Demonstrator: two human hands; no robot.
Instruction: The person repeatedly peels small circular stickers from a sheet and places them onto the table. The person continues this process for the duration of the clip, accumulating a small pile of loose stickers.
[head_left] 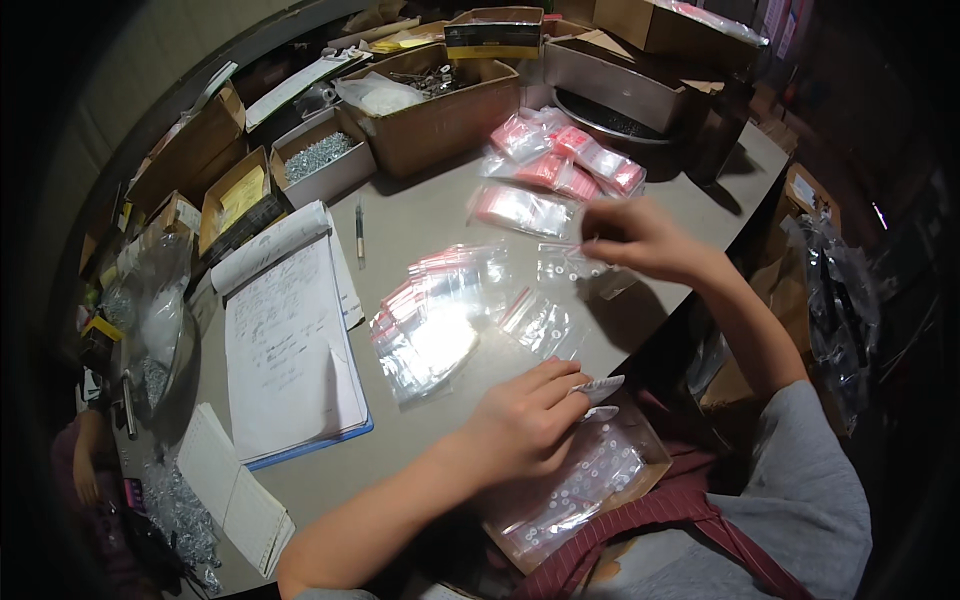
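My right hand [640,240] is closed in a pinch over the table, its fingertips at the edge of a small clear zip bag [560,265] with white rings inside. Another zip bag of white rings [545,325] lies just nearer to me. My left hand [530,415] has its fingers curled above an open box [655,465] at the table's front edge. Whitish flat pieces [598,388] stick out from its fingers; their kind is unclear. Inside the box, many small white rings [590,470] show on or under clear plastic. Left of my right hand, flat zip bags [430,330] with red strips lie fanned out.
Packs of red-striped bags [570,160] are heaped farther back. A written-on notepad on a blue clipboard [290,350] lies at left, beside a pen [360,232]. Behind stand a box of screws [320,157] and a large cardboard box [440,120]. A person's hand [85,475] shows far left.
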